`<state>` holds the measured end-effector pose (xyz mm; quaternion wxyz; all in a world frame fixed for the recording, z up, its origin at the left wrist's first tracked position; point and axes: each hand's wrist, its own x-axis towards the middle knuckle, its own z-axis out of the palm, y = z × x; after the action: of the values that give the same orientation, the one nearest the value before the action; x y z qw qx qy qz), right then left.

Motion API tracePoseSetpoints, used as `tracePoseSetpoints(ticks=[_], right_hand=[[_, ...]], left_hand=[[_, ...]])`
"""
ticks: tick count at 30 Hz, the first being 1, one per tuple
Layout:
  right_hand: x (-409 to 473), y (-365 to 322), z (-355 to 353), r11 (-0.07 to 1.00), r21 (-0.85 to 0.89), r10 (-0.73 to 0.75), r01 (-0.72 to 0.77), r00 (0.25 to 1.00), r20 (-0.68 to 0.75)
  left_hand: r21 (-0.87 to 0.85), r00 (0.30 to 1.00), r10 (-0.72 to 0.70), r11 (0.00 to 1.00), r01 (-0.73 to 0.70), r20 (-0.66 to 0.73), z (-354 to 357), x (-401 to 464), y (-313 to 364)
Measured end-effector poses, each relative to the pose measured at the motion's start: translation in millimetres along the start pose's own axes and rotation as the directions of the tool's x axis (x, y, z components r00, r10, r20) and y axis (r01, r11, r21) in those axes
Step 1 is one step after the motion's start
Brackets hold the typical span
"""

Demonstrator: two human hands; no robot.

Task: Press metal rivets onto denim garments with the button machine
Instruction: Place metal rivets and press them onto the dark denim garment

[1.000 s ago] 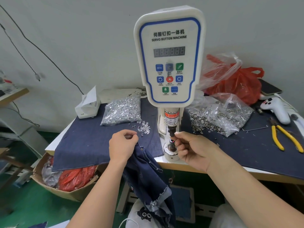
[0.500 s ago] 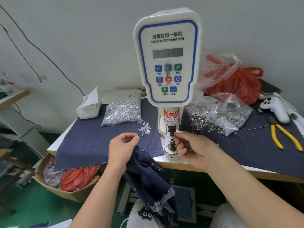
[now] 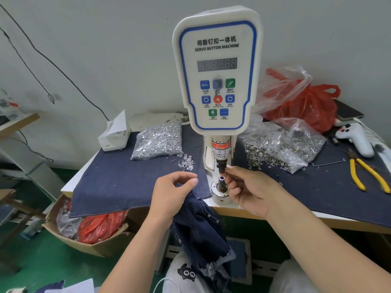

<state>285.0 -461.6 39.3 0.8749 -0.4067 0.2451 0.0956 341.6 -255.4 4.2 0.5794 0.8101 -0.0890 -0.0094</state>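
Almost no change over the last second: both hands hold the same posture, only the view drifts a little. Right hand (image 3: 247, 188) stays at the button machine (image 3: 218, 68), fingertips pinched at the upper punch tip (image 3: 221, 169) just above the lower die (image 3: 221, 183). Looks like it's seating a rivet part there; the part itself is too small to see, so can't confirm.

Left hand (image 3: 172, 190) sits at 9 o'clock of the die, fingers curled round the edge of the denim garment (image 3: 198, 227), which hangs off the tabletop (image 3: 330, 217) front edge toward 6 o'clock. Garment isn't over the die yet.

Read: loading step ongoing, no press this cycle. Next is likely sliding denim between punch and die. Risk: fingers are right in the pinch zone.

Supply: rivet bag (image 3: 158, 140) at 10 o'clock of the die, second bag of metal parts (image 3: 281, 149) at 2 o'clock, loose rivets (image 3: 186, 163) just beside the machine column.
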Motion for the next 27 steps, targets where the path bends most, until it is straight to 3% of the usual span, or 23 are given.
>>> tracePoseSetpoints(ticks=[7, 10, 13, 27], right_hand=[[-2.1, -1.9, -7.5, 1.0, 0.018, 0.022, -0.023, 0.999, 0.044], [-1.0, -6.5, -18.7, 0.991, -0.106, -0.084, 0.085, 0.996, 0.009], [0.2, -10.8, -33.2, 0.985, -0.111, -0.14, 0.134, 0.989, -0.049], [-8.7, -5.8, -51.2, 0.998, -0.02, -0.056, 0.055, 0.994, -0.096]], left_hand=[[-0.044, 0.998, 0.045, 0.998, -0.042, 0.05, 17.4, -5.1, 12.0], [-0.038, 0.996, 0.047, 0.998, -0.044, 0.078, 26.8, -5.0, 21.6], [-0.014, 0.993, 0.031, 0.999, -0.029, 0.115, 34.8, -5.7, 29.1], [-0.004, 0.988, -0.048, 0.999, 0.049, 0.149, 44.6, -6.2, 38.4]])
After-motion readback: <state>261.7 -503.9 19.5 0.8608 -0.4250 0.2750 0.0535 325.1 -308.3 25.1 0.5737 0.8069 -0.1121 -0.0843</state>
